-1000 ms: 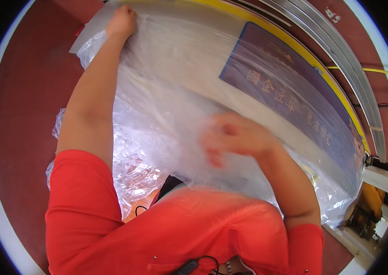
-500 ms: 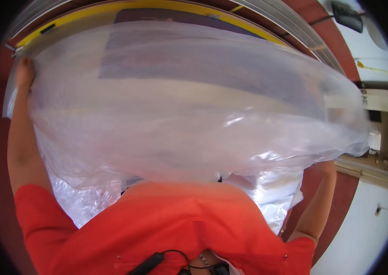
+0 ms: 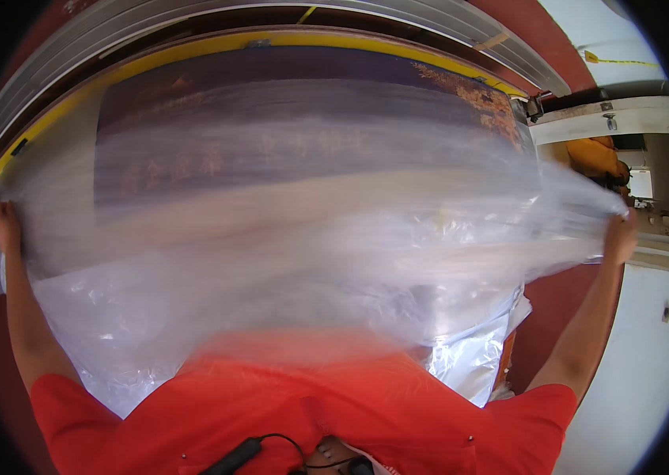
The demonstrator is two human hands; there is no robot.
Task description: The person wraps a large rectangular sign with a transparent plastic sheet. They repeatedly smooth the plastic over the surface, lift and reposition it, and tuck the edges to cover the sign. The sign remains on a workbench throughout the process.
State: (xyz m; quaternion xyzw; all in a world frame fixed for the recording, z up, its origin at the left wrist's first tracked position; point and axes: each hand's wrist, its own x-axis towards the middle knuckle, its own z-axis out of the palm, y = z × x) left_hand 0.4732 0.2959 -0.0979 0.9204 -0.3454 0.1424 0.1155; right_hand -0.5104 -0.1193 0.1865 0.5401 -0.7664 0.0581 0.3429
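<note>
A wide see-through plastic sheet [image 3: 271, 245] stretches between my two hands, blurred by motion and billowing over the work surface. At the far left, my left hand [image 3: 7, 226] is closed on the sheet's edge. Out at the right, my right hand [image 3: 621, 236] grips a gathered corner of the film, which runs in taut folds. Beneath the film lies a dark purple printed panel [image 3: 326, 67] with an orange-leaved tree at its right end and gold lettering seen hazily through the plastic. Nearer my body, shiny crumpled plastic [image 3: 469, 364] hangs at the front right.
A yellow edge strip [image 3: 192, 54] with dark fittings borders the far side. Behind it run grey metal rails [image 3: 397, 14]. A white frame [image 3: 611, 123] and an orange-yellow object [image 3: 595, 158] stand at the right, above reddish floor [image 3: 564, 309].
My right hand has come up and outward, pulling the sheet's corner into view. My left hand sits lower in the picture. More of the purple panel shows as the film flattens.
</note>
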